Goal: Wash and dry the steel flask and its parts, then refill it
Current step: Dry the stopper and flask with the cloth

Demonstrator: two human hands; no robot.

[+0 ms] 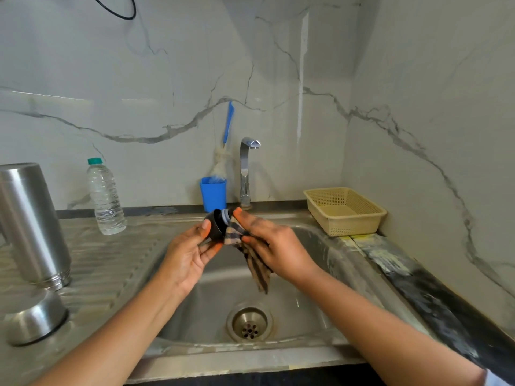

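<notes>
Above the sink basin (312, 277), my left hand (189, 252) holds a black flask stopper (216, 224) with a grey ring at its end. My right hand (273, 243) grips a checked cloth (250, 254) and presses it against the stopper's end; the cloth's tail hangs down over the basin. The steel flask body (30, 224) stands upside down on the ribbed drainboard at the left. Its steel cup lid (36, 319) lies mouth down in front of it.
A clear water bottle (106, 199) with a green cap stands on the drainboard. Behind the sink are a blue cup (213, 195) holding a bottle brush (227, 129), the tap (246, 168), and a beige basket (345, 211) at the right corner.
</notes>
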